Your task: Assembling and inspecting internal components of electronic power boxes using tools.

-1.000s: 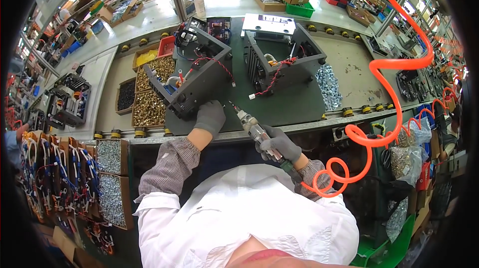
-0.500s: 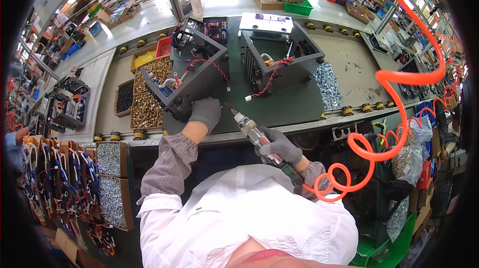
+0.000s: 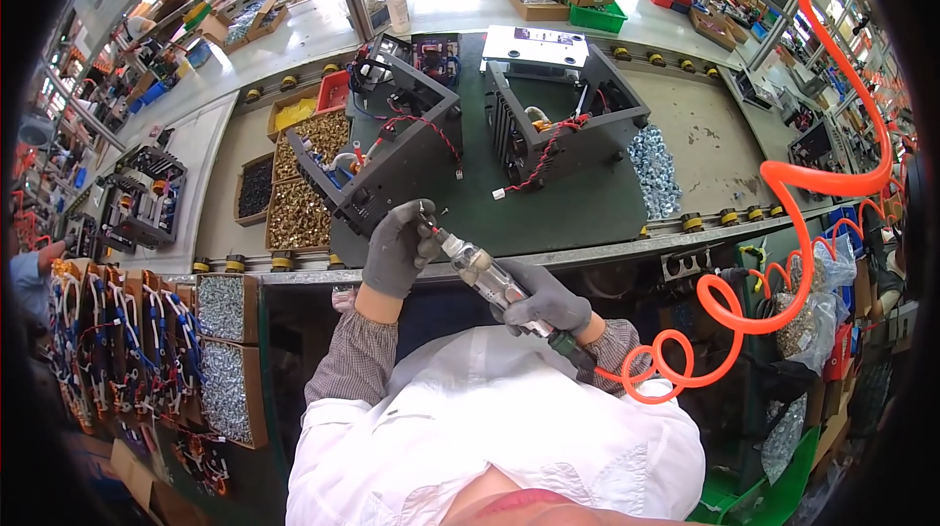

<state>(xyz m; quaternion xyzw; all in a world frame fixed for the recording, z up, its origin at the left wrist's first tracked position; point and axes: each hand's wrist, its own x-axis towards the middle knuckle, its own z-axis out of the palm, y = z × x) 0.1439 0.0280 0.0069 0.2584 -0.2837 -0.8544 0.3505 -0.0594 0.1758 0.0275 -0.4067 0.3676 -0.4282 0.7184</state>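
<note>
My right hand (image 3: pixel 543 299), in a grey glove, is wrapped round a pneumatic screwdriver (image 3: pixel 487 277) with a clear, silvery body. Its bit points up and left toward my left hand (image 3: pixel 399 250), also gloved. The left fingers are pinched together by the bit's tip; what they hold, if anything, is too small to make out. Just beyond the left hand stands a dark metal chassis (image 3: pixel 397 168) with wires and a red twisted cable. A second dark chassis (image 3: pixel 573 149) sits to its right, with a white-ended cable hanging over its front. Both rest on a green mat (image 3: pixel 480 227).
An orange coiled air hose (image 3: pixel 729 325) runs from the screwdriver up the right side. Left of the mat are boxes of brass-coloured fasteners (image 3: pixel 302 213) and black screws (image 3: pixel 256 188). Silvery hardware (image 3: pixel 654 173) lies at the mat's right. Wire bundles (image 3: pixel 122 350) hang at lower left.
My left hand has come away from the left chassis, back toward me, and its fingers are now at the screwdriver's tip. The right hand still grips the screwdriver. The view has shifted slightly.
</note>
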